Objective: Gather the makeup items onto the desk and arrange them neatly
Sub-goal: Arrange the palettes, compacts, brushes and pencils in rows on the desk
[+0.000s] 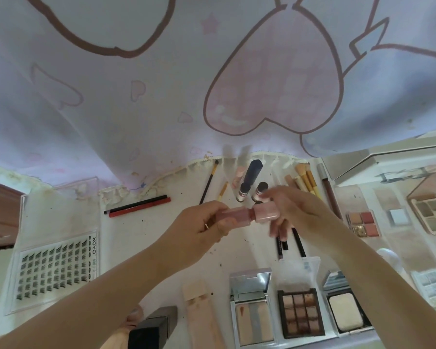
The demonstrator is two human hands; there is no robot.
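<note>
Just above the middle of the white surface (126, 238), both hands hold one small pink bottle (239, 215) sideways in the air. The left hand (202, 222) grips the darker pink body, its fingers curled round it. The right hand (290, 210) holds the paler pink cap end, its fingers blurred but wrapped about the cap.

Behind the bottle, near the curtain (136, 96) printed with hearts and stars, two small dark-capped bottles (261, 191) stand with white labels whose writing is too small to read, beside a dark blue tube (253, 171). Makeup brushes (303, 180) with yellow handles lie just right of them, and a thin brush (209, 182) lies to their left. A red pencil (139, 209) and a black one lie touching each other at left.

On the left sits a clear tray of false lashes (56, 270) in rows, with "XOYO" printed along its right edge; the smaller print below it cannot be read.

Along the near edge lie three open compacts: a contour palette (253, 321), a nine-pan brown eyeshadow palette (300, 313) and a powder compact (345, 313). At right, a four-colour pink palette (363, 220) and a grey-toned one (431, 212) lie open. Dark pencils (298, 245) lie under the right hand.
</note>
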